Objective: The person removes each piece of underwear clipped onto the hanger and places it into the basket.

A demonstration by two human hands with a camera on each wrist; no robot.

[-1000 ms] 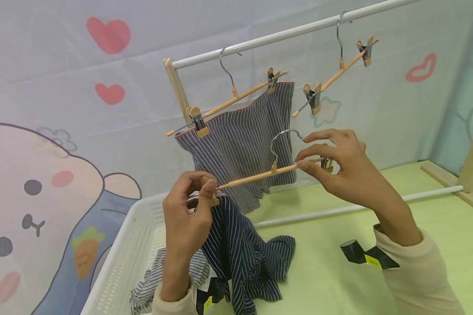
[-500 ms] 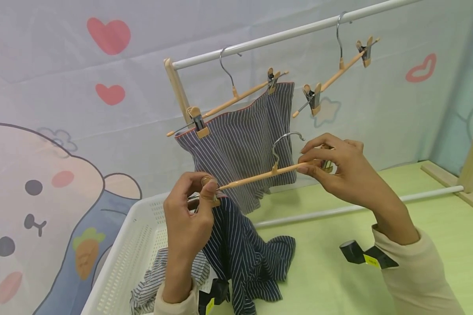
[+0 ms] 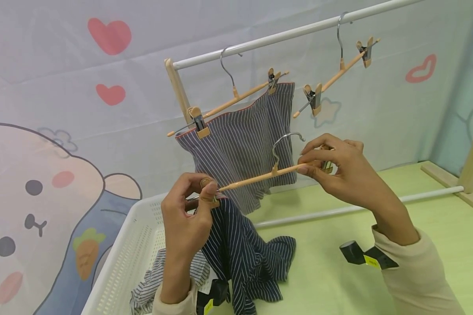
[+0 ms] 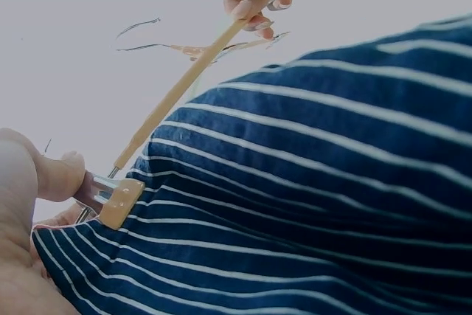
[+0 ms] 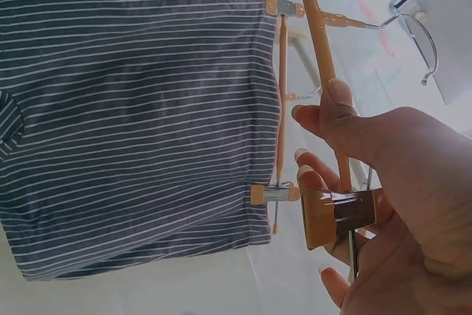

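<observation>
My left hand (image 3: 189,218) pinches the left clip (image 4: 122,203) of a clip hanger (image 3: 256,178). That clip bites the edge of a navy garment with white stripes (image 3: 236,249), which hangs down from it over the basket's side. Thumb and fingers of my right hand (image 3: 335,168) pinch the hanger's wooden bar toward its right end. Beside that hand, the right clip (image 5: 339,215) has no cloth in it. The metal hook (image 3: 289,134) points up, off the rail. Behind it, a grey-blue striped garment (image 3: 240,140) hangs by two clips from another hanger (image 3: 234,99).
A white rail (image 3: 299,30) crosses above, with a bare clip hanger (image 3: 339,74) on its right part. At lower left stands a white perforated basket (image 3: 118,245) with a striped garment (image 3: 153,280) inside. A lower white bar (image 3: 319,213) runs over the green tabletop (image 3: 323,280).
My right hand's fingers have closed onto the hanger bar, where the upper fingers stood apart from it a second ago. The left hand and the navy garment have hardly moved.
</observation>
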